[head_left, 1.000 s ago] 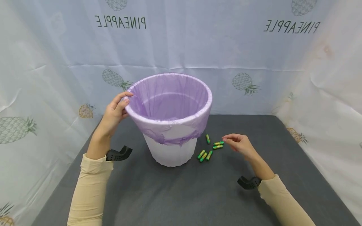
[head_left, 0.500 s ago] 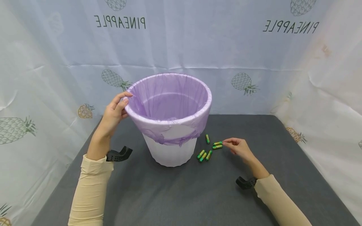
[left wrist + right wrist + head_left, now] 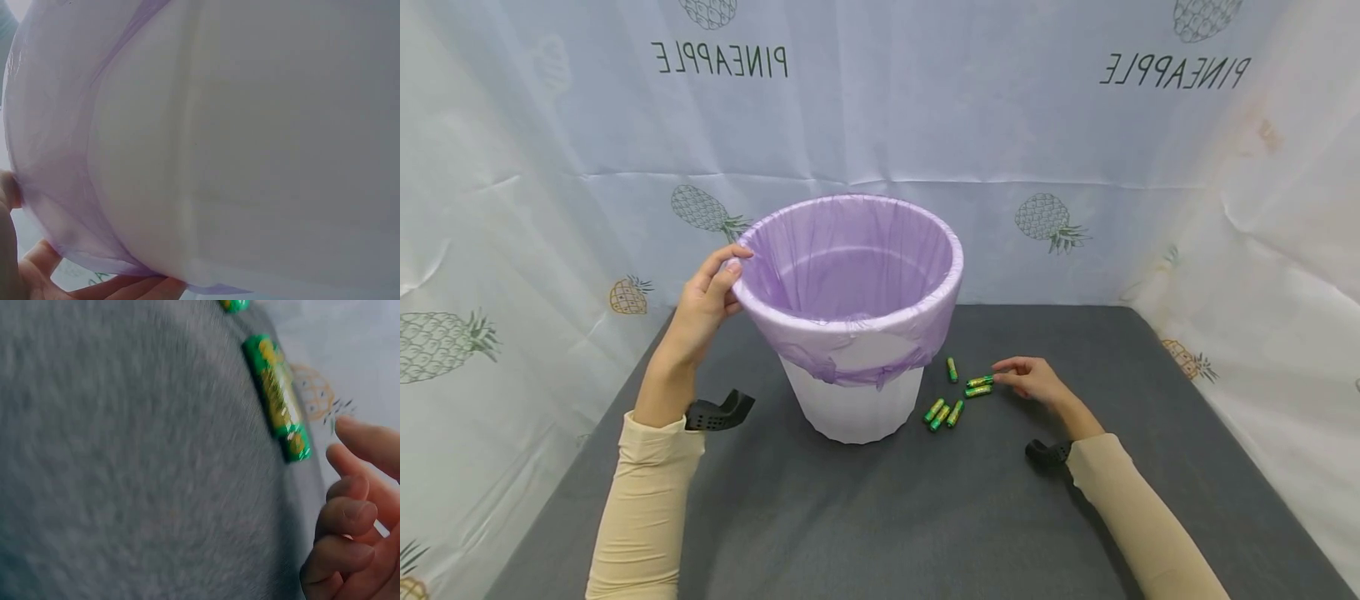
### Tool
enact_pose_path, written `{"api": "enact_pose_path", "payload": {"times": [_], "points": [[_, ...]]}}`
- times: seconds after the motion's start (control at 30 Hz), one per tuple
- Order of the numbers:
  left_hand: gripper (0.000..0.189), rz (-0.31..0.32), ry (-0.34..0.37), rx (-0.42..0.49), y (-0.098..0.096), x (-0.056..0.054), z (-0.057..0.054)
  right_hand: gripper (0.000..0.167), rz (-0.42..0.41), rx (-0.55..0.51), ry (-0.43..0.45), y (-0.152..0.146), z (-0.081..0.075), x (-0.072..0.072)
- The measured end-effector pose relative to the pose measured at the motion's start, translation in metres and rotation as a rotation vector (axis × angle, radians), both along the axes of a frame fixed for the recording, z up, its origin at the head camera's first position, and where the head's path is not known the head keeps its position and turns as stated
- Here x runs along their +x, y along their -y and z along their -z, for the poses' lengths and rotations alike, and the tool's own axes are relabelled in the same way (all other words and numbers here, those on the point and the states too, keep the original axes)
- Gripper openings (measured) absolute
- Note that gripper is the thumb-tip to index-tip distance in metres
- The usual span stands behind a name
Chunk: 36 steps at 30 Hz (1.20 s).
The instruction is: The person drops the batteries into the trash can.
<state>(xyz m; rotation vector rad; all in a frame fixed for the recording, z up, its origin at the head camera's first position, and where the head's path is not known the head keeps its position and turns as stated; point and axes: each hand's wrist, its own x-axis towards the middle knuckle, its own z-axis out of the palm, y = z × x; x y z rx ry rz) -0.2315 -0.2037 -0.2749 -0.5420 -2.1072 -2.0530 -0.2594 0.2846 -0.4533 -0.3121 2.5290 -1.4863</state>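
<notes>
While the left grip point(image 3: 698, 308) holds the bin point(image 3: 853, 408), the right grip point(image 3: 1033, 380) hovers by six batteries point(image 3: 980, 381)

Head view: one white bin stands upright on the surface point(image 3: 842, 533), lined with one purple bag point(image 3: 850, 283) folded over its rim, likely so that it cannot slip inside. At the bin's left, the left grip clasps the rim between thumb and fingers, presumably to keep it steady. Right of the bin lie all six batteries: one beside its wall, two side by side farther out, and three close together near its base, toward the person. That closeness seems to put them within easy reach of the right grip, which is farther right of the bin and grasps nothing.

Left wrist view: one bin wall fills most of it, fingers pressed along the bag-covered edge.

Right wrist view: one battery shows whole and another is cut off; two fingertips sit just beside the whole one, apart from it, the remaining fingers loosely curled.
</notes>
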Motion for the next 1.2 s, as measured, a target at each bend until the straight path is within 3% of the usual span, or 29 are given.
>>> {"api": "enact_pose_path", "payload": {"times": [0.17,0.37,0.67,1.2], "points": [[0.019,-0.001,-0.005,0.012,-0.001,0.000,0.001,0.045,0.013,0.075,0.101,-0.002,0.005,-0.009],[0.019,-0.005,-0.012,0.013,-0.002,0.001,0.000,0.047,-0.018,0.084,0.146,-0.004,0.005,-0.014],[0.019,-0.017,-0.014,0.016,-0.003,0.000,0.001,0.046,-0.038,0.118,0.137,-0.005,0.013,-0.018],[0.019,-0.032,-0.027,0.018,-0.005,-0.001,0.002,0.041,0.024,0.095,0.078,-0.007,0.013,-0.016]]}}
